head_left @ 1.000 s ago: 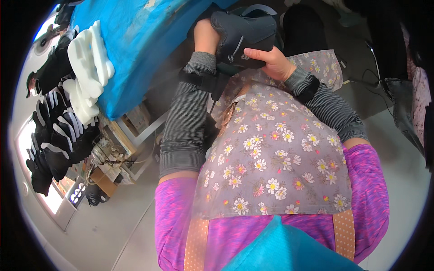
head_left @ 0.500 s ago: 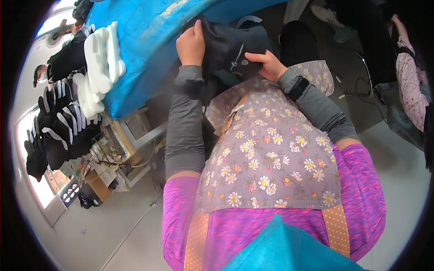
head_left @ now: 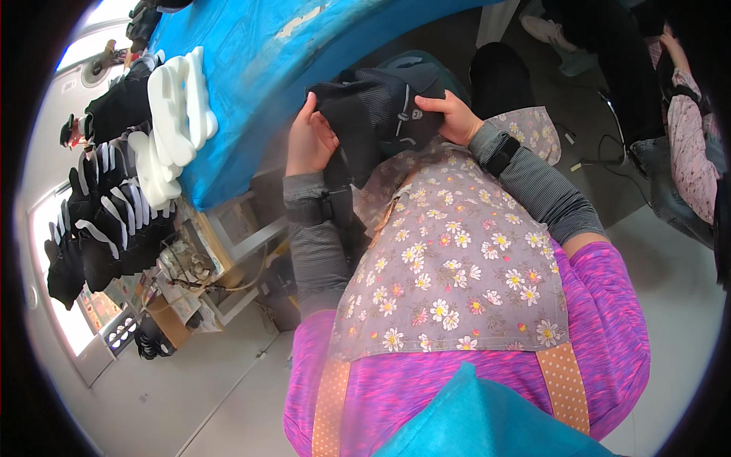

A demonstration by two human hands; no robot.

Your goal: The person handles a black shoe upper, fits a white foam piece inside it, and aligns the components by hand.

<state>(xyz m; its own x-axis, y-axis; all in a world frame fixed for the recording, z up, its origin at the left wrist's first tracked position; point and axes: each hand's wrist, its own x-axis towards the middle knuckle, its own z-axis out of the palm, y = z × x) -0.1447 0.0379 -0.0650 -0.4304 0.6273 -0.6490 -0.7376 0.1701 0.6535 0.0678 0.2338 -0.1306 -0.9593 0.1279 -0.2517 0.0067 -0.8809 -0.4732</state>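
Observation:
A black shoe upper (head_left: pixel 373 118) of soft fabric with a small grey tab is held over my lap, just off the edge of the blue table (head_left: pixel 251 53). My left hand (head_left: pixel 308 145) grips its left side, fingers curled over the dark cloth. My right hand (head_left: pixel 451 116) holds its right side, thumb pressed near the tab. A dark strip of the piece hangs down along my left forearm. I wear a flowered grey apron over a purple top.
White foam insoles (head_left: pixel 175 114) are stacked on the table's left part. Black uppers with white stripes (head_left: pixel 106 221) are piled beyond them. A cluttered shelf (head_left: pixel 190 266) stands under the table. Another person (head_left: pixel 685 145) sits at the right by cables on the floor.
The view has tilted, so the table and my hands sit lower in the picture. Both hands have turned the black upper and brought it nearer my body.

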